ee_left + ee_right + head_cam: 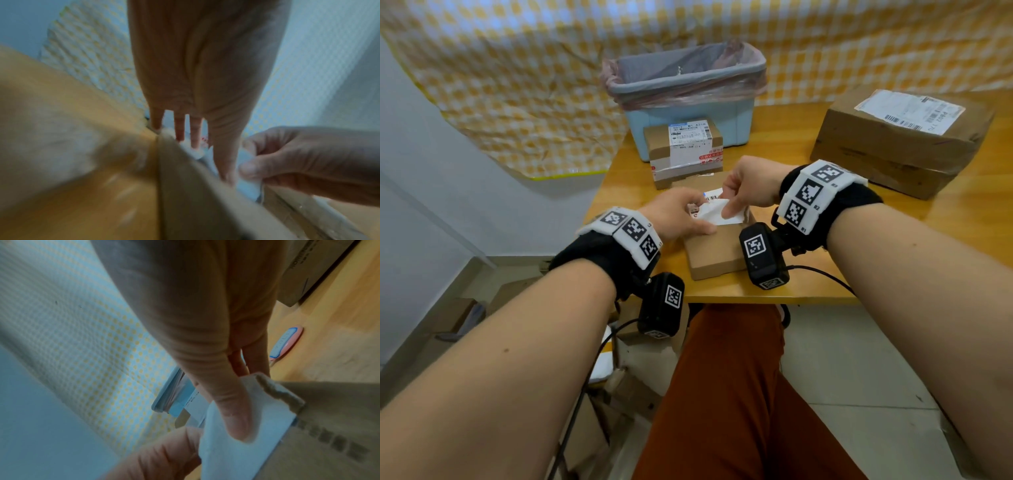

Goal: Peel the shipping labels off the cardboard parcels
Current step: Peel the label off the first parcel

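Currently mid-peel on the nearest parcel (714, 250), a small cardboard box at the front edge of the tabletop (893, 226). Right hand (750, 185) pinches the lifted flap of the label (717, 212) between thumb and fingers (232, 418); white backing faces up, a strip of barcode shows at the far edge — that part looks attached. Left hand (674, 216) lies on the box top beside the flap, fingers straight, pressing down, grasping nothing. Two more parcels keep their labels: one (685, 150) in front of the lined bin (685, 92), a larger one (900, 137) far right. Next move, as I judge it: pull the flap low and steady toward the bin while the left holds the box down — a torn label is the risk.
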